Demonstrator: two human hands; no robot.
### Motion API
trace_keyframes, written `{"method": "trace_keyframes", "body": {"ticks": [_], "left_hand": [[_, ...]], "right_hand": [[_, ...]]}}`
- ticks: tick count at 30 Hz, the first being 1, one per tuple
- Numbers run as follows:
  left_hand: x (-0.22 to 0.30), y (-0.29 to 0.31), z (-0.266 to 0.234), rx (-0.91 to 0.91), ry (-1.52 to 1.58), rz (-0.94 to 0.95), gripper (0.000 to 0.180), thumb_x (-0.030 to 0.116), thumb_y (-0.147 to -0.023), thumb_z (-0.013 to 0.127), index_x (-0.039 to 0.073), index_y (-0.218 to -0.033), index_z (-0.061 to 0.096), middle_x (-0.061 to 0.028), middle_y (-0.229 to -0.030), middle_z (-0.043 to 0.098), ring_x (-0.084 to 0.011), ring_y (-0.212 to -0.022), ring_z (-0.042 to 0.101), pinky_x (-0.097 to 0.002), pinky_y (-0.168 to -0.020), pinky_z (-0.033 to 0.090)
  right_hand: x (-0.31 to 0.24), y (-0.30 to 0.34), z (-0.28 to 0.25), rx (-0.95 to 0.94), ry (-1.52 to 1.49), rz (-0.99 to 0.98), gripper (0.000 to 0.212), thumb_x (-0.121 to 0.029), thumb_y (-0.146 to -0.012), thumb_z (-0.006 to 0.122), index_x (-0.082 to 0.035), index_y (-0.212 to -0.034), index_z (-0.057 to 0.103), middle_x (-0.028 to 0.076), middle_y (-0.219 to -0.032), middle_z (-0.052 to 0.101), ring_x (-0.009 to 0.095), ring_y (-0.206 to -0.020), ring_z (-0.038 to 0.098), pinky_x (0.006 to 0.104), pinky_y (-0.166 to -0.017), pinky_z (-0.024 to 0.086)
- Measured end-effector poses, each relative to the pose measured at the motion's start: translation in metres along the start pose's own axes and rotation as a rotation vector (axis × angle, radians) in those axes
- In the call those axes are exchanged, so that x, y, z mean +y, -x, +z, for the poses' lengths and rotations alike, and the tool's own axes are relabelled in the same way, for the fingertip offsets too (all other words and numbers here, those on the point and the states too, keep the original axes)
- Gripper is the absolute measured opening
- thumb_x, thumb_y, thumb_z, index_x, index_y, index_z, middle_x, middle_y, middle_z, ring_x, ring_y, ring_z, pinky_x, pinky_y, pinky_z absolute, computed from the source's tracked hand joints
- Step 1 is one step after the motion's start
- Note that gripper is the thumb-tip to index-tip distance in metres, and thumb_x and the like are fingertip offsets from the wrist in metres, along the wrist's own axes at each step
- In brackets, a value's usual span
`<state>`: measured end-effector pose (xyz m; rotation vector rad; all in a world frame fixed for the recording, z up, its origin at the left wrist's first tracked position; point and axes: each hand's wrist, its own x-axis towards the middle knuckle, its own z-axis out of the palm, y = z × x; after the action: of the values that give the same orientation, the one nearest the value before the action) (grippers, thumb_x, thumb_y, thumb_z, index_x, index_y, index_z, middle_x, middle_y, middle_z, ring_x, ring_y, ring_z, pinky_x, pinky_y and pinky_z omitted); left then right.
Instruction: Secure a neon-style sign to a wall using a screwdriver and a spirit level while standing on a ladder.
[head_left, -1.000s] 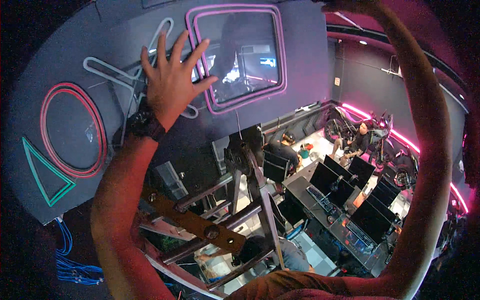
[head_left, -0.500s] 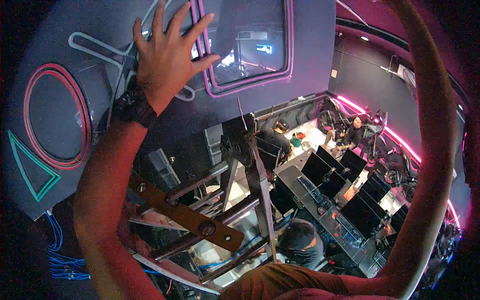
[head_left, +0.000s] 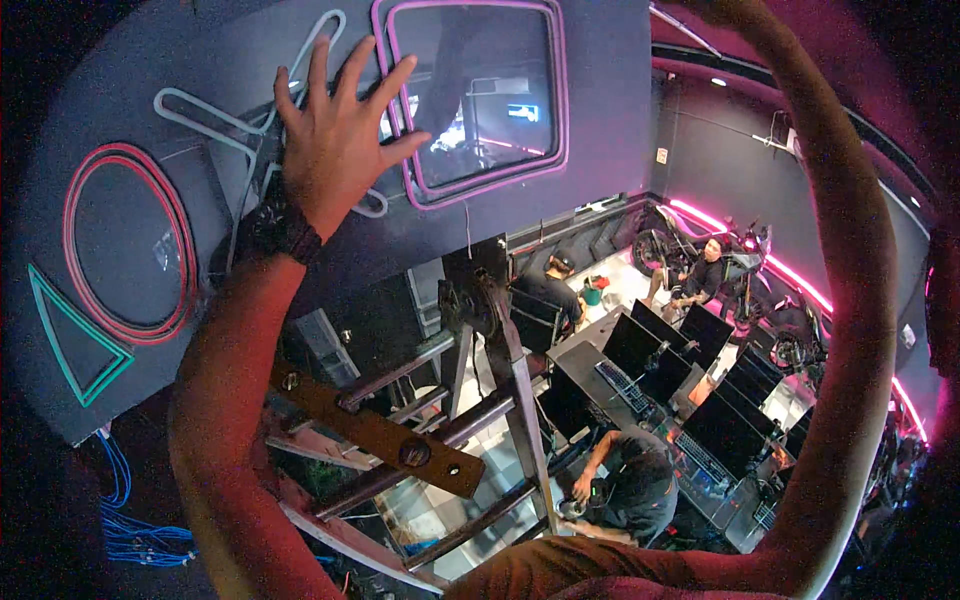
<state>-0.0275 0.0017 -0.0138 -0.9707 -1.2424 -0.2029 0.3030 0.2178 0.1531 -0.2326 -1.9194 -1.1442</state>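
Note:
My left hand (head_left: pixel 335 150), a dark watch at its wrist, is spread against the wall sign, fingers apart and holding nothing. Its thumb and fingertips reach the left edge of the pink neon square (head_left: pixel 480 190); the hand partly covers the white neon cross shape (head_left: pixel 205 110). Left of it are the red neon circle (head_left: pixel 188 245) and the green neon triangle (head_left: pixel 62 315). My right forearm (head_left: pixel 850 220) rises along the right side, and its hand lies beyond the upper edge of the picture.
Below me stands a metal stepladder (head_left: pixel 525 430) with a brown perforated bar (head_left: pixel 370 425) across it. Desks with monitors (head_left: pixel 720 430) and keyboards fill the floor at right. One person (head_left: pixel 635 490) bends beside the ladder; two others sit farther back near motorbikes. Blue cables (head_left: pixel 140 535) hang at lower left.
The view has shifted, so the neon sign sits slightly lower. My left hand stays spread at the same spot. The person beside the ladder now shows an arm reaching forward.

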Motion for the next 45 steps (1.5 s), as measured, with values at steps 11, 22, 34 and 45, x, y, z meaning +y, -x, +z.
{"method": "trace_keyframes", "body": {"ticks": [11, 22, 34, 45], "left_hand": [[0.018, -0.016, 0.001, 0.041, 0.048, 0.0, 0.079, 0.072, -0.08, 0.069, 0.038, -0.15, 0.052, -0.0052, -0.152, 0.048, -0.0388, -0.145, 0.037, -0.0733, -0.108, 0.028], [0.019, -0.015, 0.004, 0.078, 0.066, -0.011, 0.078, 0.071, -0.081, 0.069, 0.037, -0.149, 0.052, -0.0054, -0.153, 0.047, -0.0393, -0.145, 0.036, -0.0733, -0.109, 0.028], [0.019, -0.016, 0.007, 0.046, 0.054, -0.005, 0.079, 0.072, -0.081, 0.068, 0.037, -0.15, 0.052, -0.0051, -0.153, 0.047, -0.0388, -0.145, 0.036, -0.0733, -0.108, 0.028], [0.023, -0.02, 0.003, 0.084, 0.051, -0.009, 0.079, 0.072, -0.08, 0.069, 0.038, -0.15, 0.051, -0.0046, -0.152, 0.047, -0.0378, -0.144, 0.037, -0.0723, -0.108, 0.029]], "right_hand": [[0.067, 0.011, 0.028, -0.15, -0.11, -0.12, 0.044, -0.05, -0.092, 0.071, -0.006, -0.093, 0.074, 0.012, -0.082, 0.07, 0.031, -0.067, 0.065, 0.0462, -0.066, 0.054], [0.034, -0.015, -0.023, -0.616, -0.426, 0.592, 0.052, -0.054, -0.094, 0.07, -0.004, -0.106, 0.078, 0.015, -0.089, 0.077, 0.03, -0.082, 0.074, 0.0408, -0.072, 0.06], [0.031, 0.006, -0.009, -0.255, 0.132, -0.056, 0.026, -0.022, -0.093, 0.069, -0.013, -0.116, 0.077, 0.014, -0.104, 0.073, 0.029, -0.094, 0.071, 0.0441, -0.075, 0.056], [0.051, -0.007, -0.028, -0.67, -0.307, 0.776, 0.025, -0.023, -0.092, 0.075, -0.007, -0.111, 0.079, 0.011, -0.105, 0.077, 0.028, -0.081, 0.073, 0.041, -0.065, 0.057]]}}
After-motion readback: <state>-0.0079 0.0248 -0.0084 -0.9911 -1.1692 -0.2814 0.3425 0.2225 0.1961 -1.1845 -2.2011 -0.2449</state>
